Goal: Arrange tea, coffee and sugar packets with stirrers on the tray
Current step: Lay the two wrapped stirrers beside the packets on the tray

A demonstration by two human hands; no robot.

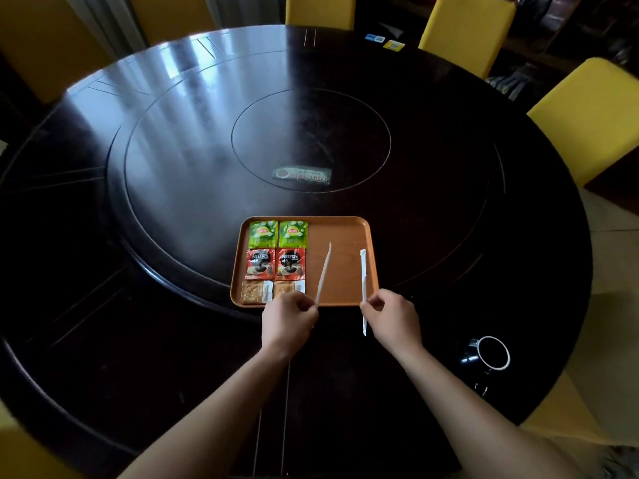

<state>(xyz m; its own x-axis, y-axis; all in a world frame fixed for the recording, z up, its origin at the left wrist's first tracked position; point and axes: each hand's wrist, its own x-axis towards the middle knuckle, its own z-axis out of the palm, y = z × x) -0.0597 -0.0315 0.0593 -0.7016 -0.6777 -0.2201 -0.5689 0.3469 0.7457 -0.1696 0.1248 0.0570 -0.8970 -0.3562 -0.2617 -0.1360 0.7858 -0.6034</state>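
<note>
An orange tray (340,229) lies on the dark round table. Its left half holds two green tea packets (277,234), two red coffee packets (275,264) below them, and two brown sugar packets (256,291) nearest me. My left hand (288,318) pinches the near end of a wrapped stirrer (324,273) that slants over the tray's middle. My right hand (392,316) grips a second wrapped white stirrer (363,274), held nearly upright over the tray's right side, its lower end sticking out below my fingers.
A black mug (489,353) with a white rim stands on the table to the right of my right arm. A label (301,175) lies on the turntable's centre. Yellow chairs (587,115) ring the table's far and right sides.
</note>
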